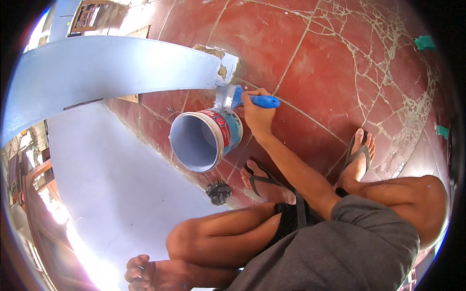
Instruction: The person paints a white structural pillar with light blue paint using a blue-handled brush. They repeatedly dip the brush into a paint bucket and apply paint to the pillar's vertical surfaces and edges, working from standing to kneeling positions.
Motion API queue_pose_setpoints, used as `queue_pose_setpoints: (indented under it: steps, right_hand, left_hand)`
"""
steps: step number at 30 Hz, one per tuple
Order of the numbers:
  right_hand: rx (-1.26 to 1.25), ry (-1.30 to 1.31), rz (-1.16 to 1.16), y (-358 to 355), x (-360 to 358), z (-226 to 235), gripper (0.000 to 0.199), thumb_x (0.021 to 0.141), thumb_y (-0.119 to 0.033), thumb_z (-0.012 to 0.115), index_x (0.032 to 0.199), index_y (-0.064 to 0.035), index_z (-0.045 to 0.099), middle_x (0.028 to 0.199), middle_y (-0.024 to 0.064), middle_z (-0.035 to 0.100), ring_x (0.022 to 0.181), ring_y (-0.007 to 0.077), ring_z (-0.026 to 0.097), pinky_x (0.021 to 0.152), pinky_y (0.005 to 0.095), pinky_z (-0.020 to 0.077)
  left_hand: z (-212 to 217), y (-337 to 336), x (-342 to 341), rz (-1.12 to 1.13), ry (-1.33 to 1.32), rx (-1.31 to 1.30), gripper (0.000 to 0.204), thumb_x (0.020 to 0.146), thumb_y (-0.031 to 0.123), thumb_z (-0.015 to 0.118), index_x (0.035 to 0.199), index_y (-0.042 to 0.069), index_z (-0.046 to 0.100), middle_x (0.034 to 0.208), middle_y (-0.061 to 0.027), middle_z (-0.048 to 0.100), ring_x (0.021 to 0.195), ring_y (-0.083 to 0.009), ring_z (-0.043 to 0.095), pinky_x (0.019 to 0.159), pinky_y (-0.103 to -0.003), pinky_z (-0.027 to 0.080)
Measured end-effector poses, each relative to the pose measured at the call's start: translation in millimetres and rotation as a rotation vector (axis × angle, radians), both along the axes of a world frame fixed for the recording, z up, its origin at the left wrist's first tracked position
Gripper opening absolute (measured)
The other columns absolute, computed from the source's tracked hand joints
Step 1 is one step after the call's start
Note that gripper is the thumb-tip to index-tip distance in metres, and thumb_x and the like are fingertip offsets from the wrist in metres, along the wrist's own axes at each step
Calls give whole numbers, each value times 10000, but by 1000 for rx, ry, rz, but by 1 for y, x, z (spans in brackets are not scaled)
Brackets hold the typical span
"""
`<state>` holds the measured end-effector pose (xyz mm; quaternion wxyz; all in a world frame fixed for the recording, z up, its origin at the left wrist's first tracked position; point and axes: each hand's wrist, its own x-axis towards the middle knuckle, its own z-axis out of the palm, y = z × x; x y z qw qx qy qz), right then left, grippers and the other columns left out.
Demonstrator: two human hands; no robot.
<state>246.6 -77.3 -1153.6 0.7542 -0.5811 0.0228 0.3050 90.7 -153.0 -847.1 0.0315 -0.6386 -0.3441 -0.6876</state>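
My right hand [259,114] is closed around the blue handle of a wide paintbrush [264,101]. The paint-coated bristles meet the lower end of a pale blue pillar [121,65], where its surface is chipped. Just below the brush is a paint bucket [233,128] with a red and teal label. Its pale inner wall shows through the open top; how much paint it holds, I cannot tell. My left hand [150,275] is beside my left knee, fingers curled in, with a small pale spot among them. Whatever they may hold is too small to make out.
A crumpled black bundle [218,193] lies on the red tile floor [310,63], close to the low pale blue wall [121,179]. My sandalled feet flank my right forearm. Cracked tiles and green scraps [425,42] are at the right; wooden furniture [87,17] stands far left.
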Motion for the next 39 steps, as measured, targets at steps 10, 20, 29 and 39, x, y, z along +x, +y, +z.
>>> queue_pose_setpoints:
  steps: [10,20,29,39]
  right_hand:
    - [71,64,42,9,10,1,116,894,-47,697,899,-12,586,860,69,636,771,141,642,698,340,630]
    - [104,147,91,12,17,10,100,877,-47,702,893,-23,606,883,66,639,799,136,626,641,328,584]
    - [240,105,-18,15,12,18,95,905,-42,683,894,-23,591,897,68,671,846,130,663,713,300,611]
    - [205,206,-41,2,11,12,129,922,-54,691,888,-11,573,861,63,666,781,110,654,671,284,609]
  left_hand:
    - [2,-1,-1,5,-9,-11,261,997,227,461,808,80,564,681,-69,526,609,-205,555,559,-347,519]
    - [3,-2,0,343,-71,-128,287,1015,246,439,811,73,542,665,-61,514,590,-206,543,566,-351,525]
    - [4,-4,8,328,-70,-138,264,998,248,473,806,81,545,658,-57,511,593,-209,546,557,-353,523]
    - [3,-4,11,288,-109,-112,237,979,257,495,802,112,558,671,-44,521,617,-206,550,559,-352,509]
